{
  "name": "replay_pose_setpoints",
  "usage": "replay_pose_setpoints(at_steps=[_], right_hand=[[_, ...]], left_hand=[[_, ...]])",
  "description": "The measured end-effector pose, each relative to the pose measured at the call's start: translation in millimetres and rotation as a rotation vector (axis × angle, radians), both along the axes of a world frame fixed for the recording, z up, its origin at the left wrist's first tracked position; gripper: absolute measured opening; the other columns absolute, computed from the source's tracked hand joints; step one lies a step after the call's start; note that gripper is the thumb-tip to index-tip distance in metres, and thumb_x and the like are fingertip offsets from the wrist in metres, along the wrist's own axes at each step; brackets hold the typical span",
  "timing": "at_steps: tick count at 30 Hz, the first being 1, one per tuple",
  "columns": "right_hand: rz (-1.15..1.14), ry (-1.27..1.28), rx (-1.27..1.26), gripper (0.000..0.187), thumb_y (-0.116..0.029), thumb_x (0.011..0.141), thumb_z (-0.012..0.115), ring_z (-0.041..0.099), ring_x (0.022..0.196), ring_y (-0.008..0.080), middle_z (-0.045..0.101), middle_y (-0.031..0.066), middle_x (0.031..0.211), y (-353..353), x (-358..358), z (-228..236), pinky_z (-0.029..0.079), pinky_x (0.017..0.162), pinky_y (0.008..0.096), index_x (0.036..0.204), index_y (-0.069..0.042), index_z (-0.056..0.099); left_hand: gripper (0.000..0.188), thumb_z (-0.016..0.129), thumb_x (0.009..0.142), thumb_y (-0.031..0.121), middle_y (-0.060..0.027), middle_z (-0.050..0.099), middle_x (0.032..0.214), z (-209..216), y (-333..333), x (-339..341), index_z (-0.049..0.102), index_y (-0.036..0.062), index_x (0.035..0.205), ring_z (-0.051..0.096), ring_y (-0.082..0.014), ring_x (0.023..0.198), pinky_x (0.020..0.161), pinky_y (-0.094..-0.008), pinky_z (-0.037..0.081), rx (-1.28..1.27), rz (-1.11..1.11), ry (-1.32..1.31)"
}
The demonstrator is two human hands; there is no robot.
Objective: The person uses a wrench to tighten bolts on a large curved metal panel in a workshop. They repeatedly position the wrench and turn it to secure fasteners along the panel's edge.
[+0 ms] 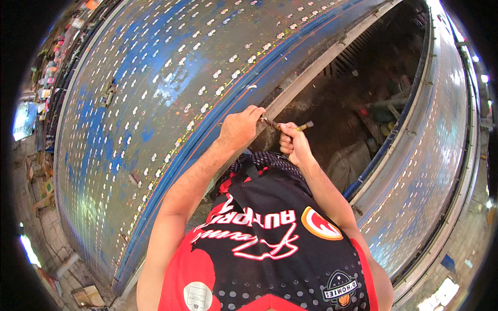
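Head view shows us a very big metal drum, and we look from left to right. On the left its curved skin is grey and blue and full of little slots. A blue band runs along the skin beside a long opening. Inside the opening it is dark. We see brown dirt, bars and a few small things down there, but we cannot tell what they are.

A pale metal edge lines the near side of the opening. Past it the hole is wide and deep. On the right the drum skin goes on, shiny and slotted.

Our left hand is closed, with its fingertips pinching one end of a thin tool, right by the pale edge. Our right hand is a fist around the same tool, just beside the left hand. The yellow tip of the tool pokes out past the right hand, over the dark hole. Both hands are close together above our red and black shirt.
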State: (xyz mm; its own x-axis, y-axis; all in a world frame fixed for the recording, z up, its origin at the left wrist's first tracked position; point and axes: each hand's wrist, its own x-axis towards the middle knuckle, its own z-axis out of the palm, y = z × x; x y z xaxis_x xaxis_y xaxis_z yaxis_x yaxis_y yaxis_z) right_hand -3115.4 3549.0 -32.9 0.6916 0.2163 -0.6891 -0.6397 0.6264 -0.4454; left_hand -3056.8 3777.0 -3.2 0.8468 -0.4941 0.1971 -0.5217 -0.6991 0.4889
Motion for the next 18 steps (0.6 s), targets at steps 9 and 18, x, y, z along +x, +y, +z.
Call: replay_pose_setpoints(at_steps=[9, 18], right_hand=[[0.321, -0.748, -0.939, 0.016, -0.018, 0.103, 0.074, 0.058, 0.060, 0.0111, 0.067, 0.0005, 0.079, -41, 7, -9, 0.046, 0.054, 0.0273, 0.112, -0.004, 0.075], [0.018, -0.077, -0.106, 0.009, -0.020, 0.108, 0.066, 0.033, 0.047, 0.0035, 0.043, -0.0065, 0.065, -12, 2, -6, 0.024, 0.042, 0.0229, 0.107, -0.012, 0.066]], left_hand=[[0.035, 0.066, 0.090, 0.005, -0.0059, 0.072, 0.114, 0, -7, -6, 0.069, 0.0122, 0.124, 0.076, -0.0311, 0.085, 0.067, -0.0443, 0.062, -0.036, 0.029, -0.027], [0.040, 0.068, 0.090, 0.005, -0.0067, 0.071, 0.112, 6, -7, 10, 0.068, 0.0136, 0.129, 0.075, -0.0337, 0.088, 0.070, -0.0459, 0.061, -0.007, -0.012, 0.084]])
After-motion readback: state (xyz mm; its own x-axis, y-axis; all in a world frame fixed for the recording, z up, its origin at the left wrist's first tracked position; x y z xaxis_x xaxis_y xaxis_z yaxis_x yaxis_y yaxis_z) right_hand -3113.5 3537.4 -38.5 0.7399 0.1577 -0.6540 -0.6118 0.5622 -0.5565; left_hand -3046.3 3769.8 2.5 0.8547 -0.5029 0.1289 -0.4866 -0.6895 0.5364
